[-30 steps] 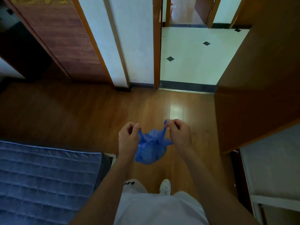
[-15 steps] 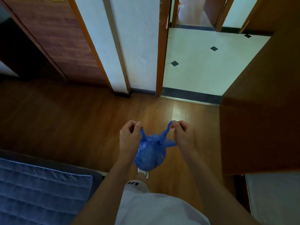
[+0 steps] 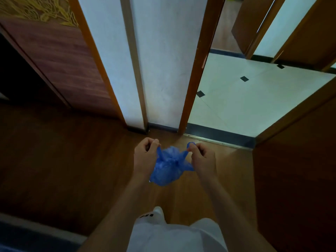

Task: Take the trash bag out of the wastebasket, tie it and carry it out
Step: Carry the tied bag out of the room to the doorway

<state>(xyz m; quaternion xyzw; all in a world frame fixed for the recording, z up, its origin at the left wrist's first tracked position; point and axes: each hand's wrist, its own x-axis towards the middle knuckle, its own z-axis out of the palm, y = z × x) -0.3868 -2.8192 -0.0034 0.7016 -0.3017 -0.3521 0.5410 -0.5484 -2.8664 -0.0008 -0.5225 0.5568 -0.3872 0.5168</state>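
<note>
Hanging between the two hands, the blue trash bag [image 3: 166, 169] was off the wooden floor [image 3: 72, 160], just short of the doorway threshold [image 3: 218, 137]. The left hand [image 3: 145, 157] pinched one twisted ear of plastic in its curled fingers; the right hand [image 3: 202, 159] pinched the other (both fists closed tight). Beyond the threshold lay pale tile [image 3: 245, 106] with small dark diamonds.

Thin, crinkled blue plastic trash bag [image 3: 168, 167] above a glossy wood-look floor [image 3: 72, 160]; pale, apparently smooth tiles [image 3: 254, 99] beyond.
</note>
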